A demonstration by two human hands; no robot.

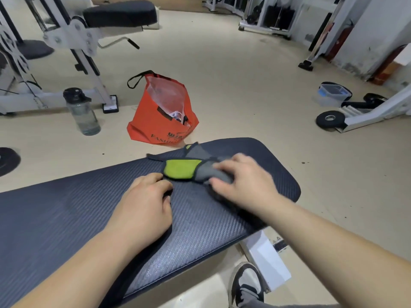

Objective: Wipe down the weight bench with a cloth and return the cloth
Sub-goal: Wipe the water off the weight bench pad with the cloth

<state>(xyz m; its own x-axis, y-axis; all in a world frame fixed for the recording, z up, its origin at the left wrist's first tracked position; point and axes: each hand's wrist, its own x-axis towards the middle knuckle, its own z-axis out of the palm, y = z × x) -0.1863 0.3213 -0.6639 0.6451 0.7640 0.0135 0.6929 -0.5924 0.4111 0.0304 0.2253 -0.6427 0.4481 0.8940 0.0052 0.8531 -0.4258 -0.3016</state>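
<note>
The weight bench (66, 214) has a dark, ribbed pad that runs from the left edge to the middle right. A grey and lime-green cloth (182, 168) lies crumpled near the pad's far end. My right hand (242, 181) grips the grey part of the cloth with curled fingers, blurred by motion. My left hand (144, 201) lies on the pad just left of the cloth, with its fingers bent at the cloth's green edge. Whether it holds the cloth I cannot tell.
An open orange bag (160, 114) stands on the floor beyond the bench, and a dark water bottle (81, 112) stands to its left. Gym machines line the left and the back. A weight plate (330, 120) and a clear box (331, 94) lie at the right. My shoe (245, 283) is below the bench.
</note>
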